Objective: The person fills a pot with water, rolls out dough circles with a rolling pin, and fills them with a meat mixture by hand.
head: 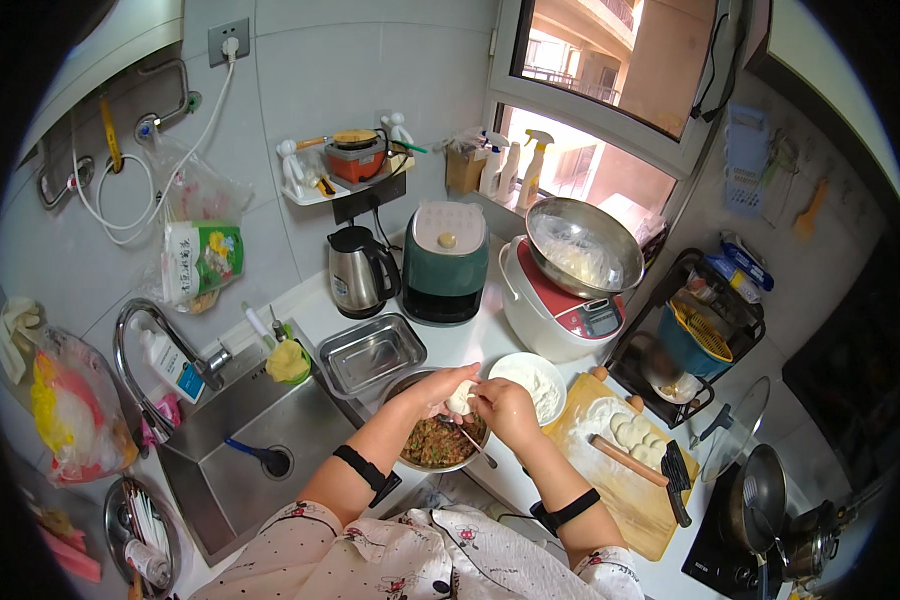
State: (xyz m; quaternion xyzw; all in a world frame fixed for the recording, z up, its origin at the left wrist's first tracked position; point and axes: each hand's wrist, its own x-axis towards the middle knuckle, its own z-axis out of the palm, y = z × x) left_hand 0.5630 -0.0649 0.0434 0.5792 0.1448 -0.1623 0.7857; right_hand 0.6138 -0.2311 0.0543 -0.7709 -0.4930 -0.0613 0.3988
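Observation:
A pale piece of dough rests in the palm of my left hand. The fingers of my right hand pinch its edge from the right. Both hands are above a metal bowl of chopped filling, and a metal spoon leans over its rim. Just beyond my right hand stands a white bowl of flour. On the right, a floured wooden cutting board carries several dough balls, a rolling pin and a black-bladed knife. My fingers partly hide the dough.
A steel sink with a faucet lies to the left. Behind the bowls are a steel tray, an electric kettle, a green air fryer and a rice cooker. A frying pan sits at the far right.

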